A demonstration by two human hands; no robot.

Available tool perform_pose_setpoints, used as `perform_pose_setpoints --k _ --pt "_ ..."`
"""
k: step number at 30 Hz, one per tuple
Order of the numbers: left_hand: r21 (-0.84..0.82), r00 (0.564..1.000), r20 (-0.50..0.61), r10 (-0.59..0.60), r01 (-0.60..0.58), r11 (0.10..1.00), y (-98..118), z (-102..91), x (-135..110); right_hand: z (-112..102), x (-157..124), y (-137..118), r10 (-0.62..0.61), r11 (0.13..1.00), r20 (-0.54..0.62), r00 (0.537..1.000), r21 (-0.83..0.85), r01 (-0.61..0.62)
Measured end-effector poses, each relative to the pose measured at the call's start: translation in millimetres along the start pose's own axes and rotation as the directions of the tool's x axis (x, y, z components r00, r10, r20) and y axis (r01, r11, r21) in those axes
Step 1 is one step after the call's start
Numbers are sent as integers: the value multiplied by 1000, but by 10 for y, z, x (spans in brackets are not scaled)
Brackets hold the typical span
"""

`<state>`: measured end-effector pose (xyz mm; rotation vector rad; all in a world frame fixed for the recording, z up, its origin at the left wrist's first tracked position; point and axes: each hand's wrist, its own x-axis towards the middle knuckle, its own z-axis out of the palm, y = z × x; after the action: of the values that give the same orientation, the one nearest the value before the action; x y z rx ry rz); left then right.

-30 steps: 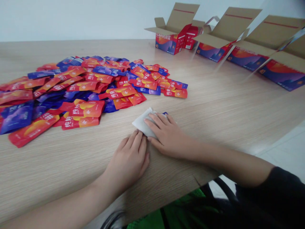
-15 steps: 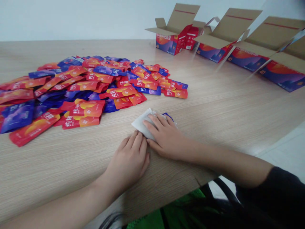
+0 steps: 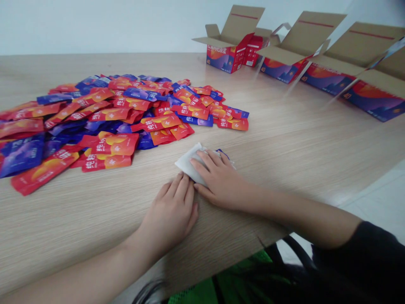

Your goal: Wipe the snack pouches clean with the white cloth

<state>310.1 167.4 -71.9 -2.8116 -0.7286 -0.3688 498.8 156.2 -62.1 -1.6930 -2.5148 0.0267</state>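
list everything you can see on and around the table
wood-grain table: one, pale tan, filling most of the view
foil sachets: many, red-orange and blue-purple, heaped left of centre
white packet: one, white, near the table's front edge
blue sachet: one, blue, edge showing past the white packet
printed cartons: about five, red and purple outside, brown inside, open, far right
green item: one, green, below the table edge
left hand: one, bare, fingertips against the white packet
right hand: one, bare, flat on the white packet
dark sleeve: one, black, on the right arm

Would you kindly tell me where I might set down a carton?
Bare wood lies between the sachet heap and the open cartons, right of the right hand. The heap is crowded, and the left hand adjoins the white pouch.
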Motion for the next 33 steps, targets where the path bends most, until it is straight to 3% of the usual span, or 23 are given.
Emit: perform_pose_setpoints --k 3,10,18,28,33 --pt "-7 1000 9 -4 4 1000 -1 -2 -5 -19 -18 49 -9 1000 12 1000 15 9" --pt "22 1000 18 -1 0 1000 8 12 -20 -40 53 259 195 981 16 981 -28 -194" --pt "-8 1000 4 -10 11 1000 6 -9 1 -13 -6 9 -39 999 4 999 14 39" --pt "20 1000 4 0 0 1000 10 20 -19 -59 33 181 139 990 3 990 -26 -138" --pt "-16 1000 14 -9 10 1000 11 -17 6 -24 11 21 8 1000 2 1000 -6 -8"
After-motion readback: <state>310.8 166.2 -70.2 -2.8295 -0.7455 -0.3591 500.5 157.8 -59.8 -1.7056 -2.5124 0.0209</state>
